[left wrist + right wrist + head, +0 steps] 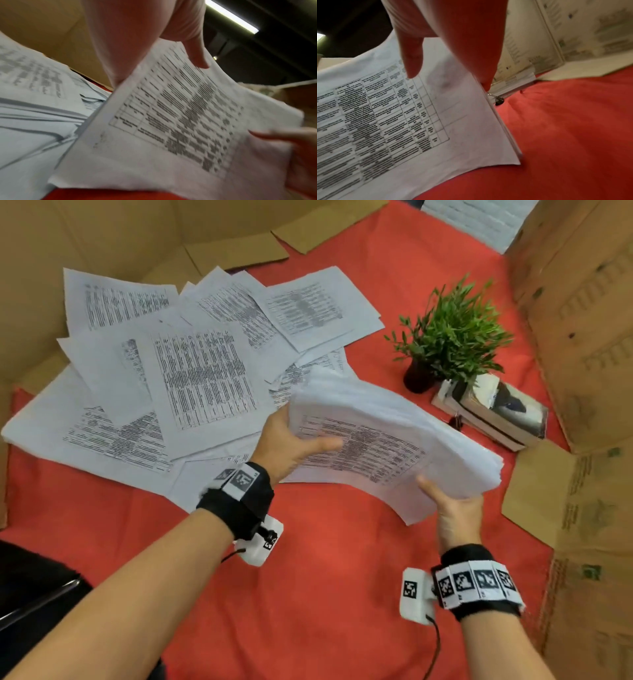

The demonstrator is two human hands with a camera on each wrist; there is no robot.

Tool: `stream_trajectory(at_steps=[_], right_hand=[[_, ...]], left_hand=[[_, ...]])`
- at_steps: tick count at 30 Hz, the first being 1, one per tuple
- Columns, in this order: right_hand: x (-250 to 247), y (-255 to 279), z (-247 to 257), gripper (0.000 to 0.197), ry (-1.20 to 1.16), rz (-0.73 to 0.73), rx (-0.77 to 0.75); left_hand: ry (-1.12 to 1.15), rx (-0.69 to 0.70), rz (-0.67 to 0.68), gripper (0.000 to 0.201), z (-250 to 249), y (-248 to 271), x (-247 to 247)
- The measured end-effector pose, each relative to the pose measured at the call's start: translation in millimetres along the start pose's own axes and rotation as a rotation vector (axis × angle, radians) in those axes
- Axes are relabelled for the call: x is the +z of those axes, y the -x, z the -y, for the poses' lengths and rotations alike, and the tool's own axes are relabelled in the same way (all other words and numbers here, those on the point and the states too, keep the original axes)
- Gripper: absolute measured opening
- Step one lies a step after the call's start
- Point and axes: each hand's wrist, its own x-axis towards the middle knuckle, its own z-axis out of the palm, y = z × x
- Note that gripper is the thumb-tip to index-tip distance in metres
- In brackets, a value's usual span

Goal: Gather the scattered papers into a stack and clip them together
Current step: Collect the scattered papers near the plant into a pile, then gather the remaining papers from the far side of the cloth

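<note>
Both hands grip the paper stack (pixel 394 436) off the cloth: left hand (pixel 291 443) at its left edge, right hand (pixel 455 508) at its near corner. Loose sheets (pixel 191 371) lie beyond the left hand.

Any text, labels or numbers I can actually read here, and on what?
Nothing can be read.
Held stack: printed table, too blurred.
Scattered papers: printed tables, too small.
Cardboard walls: faint print, unreadable.
Books by the plant: no legible title.
Wristband tags: square code patterns, no words.
</note>
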Motion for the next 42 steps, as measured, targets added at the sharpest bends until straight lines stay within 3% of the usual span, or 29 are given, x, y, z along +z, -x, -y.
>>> stream_trajectory(at_steps=[3, 6, 9, 14, 16, 19, 21, 24, 25, 27, 29, 31, 34, 37, 39, 42], right_hand=[[-3, -2, 3, 0.045, -0.047, -0.026, -0.032], [-14, 2, 8, 0.046, -0.051, 0.008, -0.076], [-17, 5, 0, 0.044, 0.002, 0.039, -0.026], [-16, 7, 0, 0.048, 0.044, 0.062, 0.056], [-23, 7, 4, 0.062, 0.124, 0.067, 0.055], [-31, 4, 30, 0.109, 0.387, -0.054, -0.105], [-29, -1, 56, 0.115, 0.616, -0.030, -0.378], [-15, -13, 88, 0.100, 1.012, 0.218, -0.597], [-10, -16, 93, 0.088, 1.080, 0.337, -0.596], [-4, -19, 97, 0.047, 1.134, 0.498, -0.602], [-1, -12, 102, 0.013, 1.145, 0.502, -0.668], [-3, -4, 102, 0.011, 1.087, 0.399, -0.723], [-17, 7, 92, 0.011, 0.895, 0.224, -0.600], [-44, 18, 67, 0.011, 0.490, 0.065, -0.147], [-69, 23, 37, 0.015, 0.234, -0.077, 0.143], [-99, 27, -14, 0.017, 0.065, -0.232, 0.387]], left_hand=[[-0.015, 0.045, -0.068, 0.061, -1, 1, 8], [0.090, 0.075, -0.119, 0.076, 0, 0, 0], [0.059, 0.010, -0.073, 0.083, 10, 3, -3], [-0.013, -0.040, -0.036, 0.045, 17, 3, 0], [-0.019, -0.027, -0.019, 0.037, 15, 4, -1], [-0.046, 0.005, 0.032, 0.034, 9, 6, -3], [-0.055, 0.024, 0.068, 0.036, 3, 7, -1], [-0.081, 0.099, 0.121, 0.037, -17, 6, 7], [-0.098, 0.132, 0.140, 0.036, -26, 7, 10], [-0.107, 0.191, 0.171, 0.032, -45, 5, 16], [-0.121, 0.246, 0.168, 0.028, -59, 0, 17], [-0.170, 0.298, 0.168, 0.021, -66, -7, 17], [-0.265, 0.330, 0.076, 0.024, -59, -19, 17], [-0.330, 0.264, -0.060, 0.020, -37, -27, 9], [-0.416, 0.183, -0.075, 0.020, -12, -28, 3], [-0.513, 0.040, -0.009, 0.016, 26, -17, 2]])
